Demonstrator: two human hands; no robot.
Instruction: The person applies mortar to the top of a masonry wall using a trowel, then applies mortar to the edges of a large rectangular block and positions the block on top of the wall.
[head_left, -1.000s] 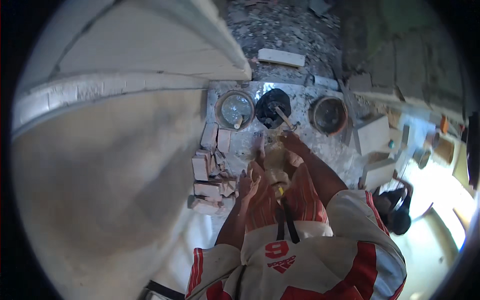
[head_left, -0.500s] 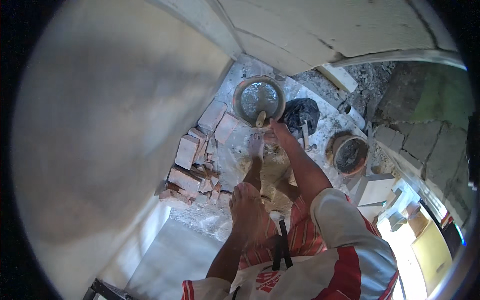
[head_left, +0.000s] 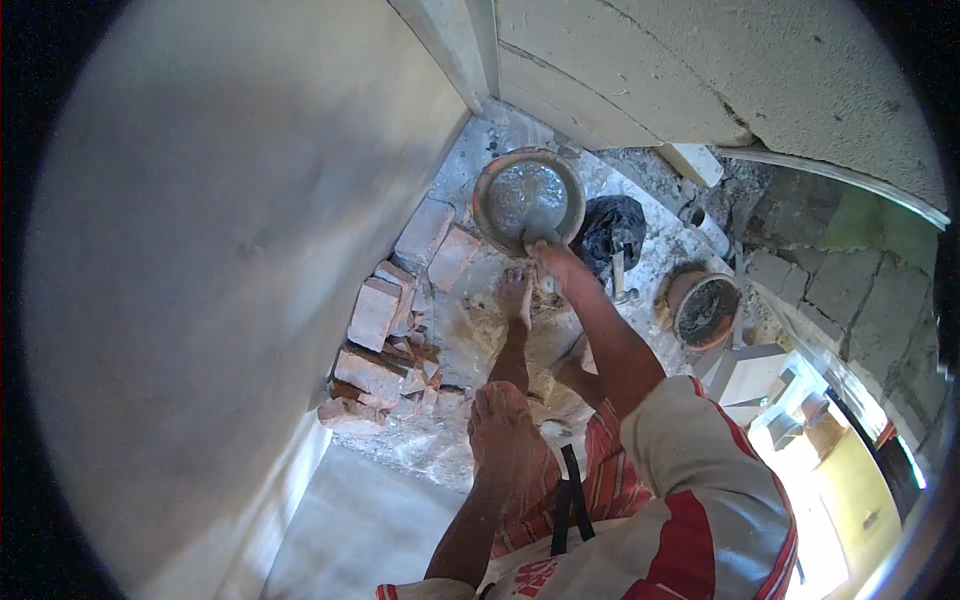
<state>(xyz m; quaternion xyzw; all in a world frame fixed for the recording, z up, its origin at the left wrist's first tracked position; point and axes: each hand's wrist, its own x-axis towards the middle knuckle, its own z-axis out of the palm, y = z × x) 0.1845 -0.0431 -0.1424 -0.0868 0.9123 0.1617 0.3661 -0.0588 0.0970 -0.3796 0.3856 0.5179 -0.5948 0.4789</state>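
Observation:
My right hand reaches over the near rim of a round basin that holds wet grey mix. Its fingers are closed around the handle of what looks like a trowel; the hand covers most of the handle, and the blade is hidden in the mix. My left hand lies on my raised leg, its fingers stretched out and holding nothing. Below the basin, one of my bare feet stands on the dusty floor.
Broken and whole bricks are piled along the left wall. Right of the basin sit a black plastic bag, a hammer and a clay-coloured pot. Rubble lies beyond the floor's right edge.
My right hand has moved from beside the basin's near rim onto the wooden handle and closed around it. My left hand stays on my leg. The view has shifted slightly.

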